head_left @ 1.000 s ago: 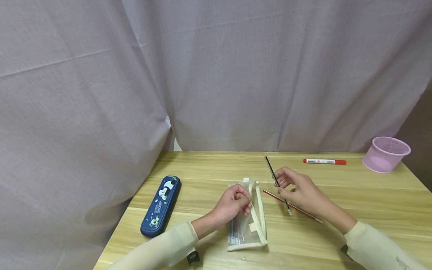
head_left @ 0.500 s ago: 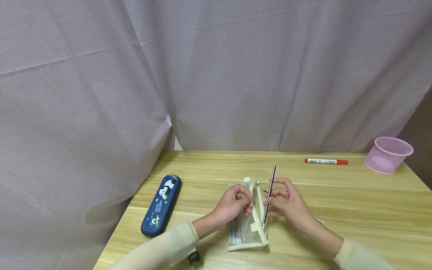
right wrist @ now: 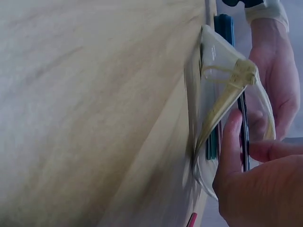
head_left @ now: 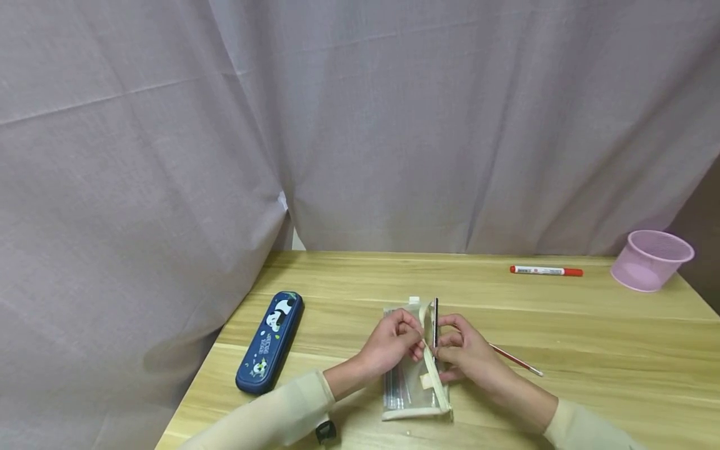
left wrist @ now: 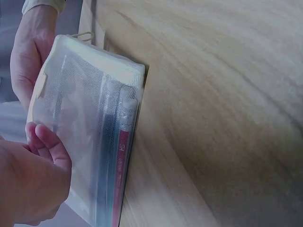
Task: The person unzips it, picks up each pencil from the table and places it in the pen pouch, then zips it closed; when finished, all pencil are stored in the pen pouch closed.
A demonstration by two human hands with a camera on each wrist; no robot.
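Note:
A clear zip pouch [head_left: 413, 412] with cream trim lies on the table, its zipped side parted. My left hand [head_left: 388, 344] pinches the upper edge of that opening. With fingers and thumb my right hand [head_left: 469, 356] grips a black pencil [head_left: 435, 319]; in the right wrist view the pencil [right wrist: 244, 127] reaches into the pouch mouth. Through the pouch wall in the left wrist view a red pencil [left wrist: 120, 165] shows beside bluish items. Another red pencil [head_left: 517, 360] lies on the table, partly hidden by my right hand.
To the left lies a dark blue pencil case [head_left: 269, 342] with pandas. A red and white marker [head_left: 545, 270] is near the back edge. At the far right stands a pink mesh basket [head_left: 647, 269]. Grey cloth [head_left: 371, 137] hangs behind the table [head_left: 337, 281].
My right hand has moved left and toward the pouch, turning the black pencil and bringing it into the opening. The left hand has kept its pinch on the pouch edge.

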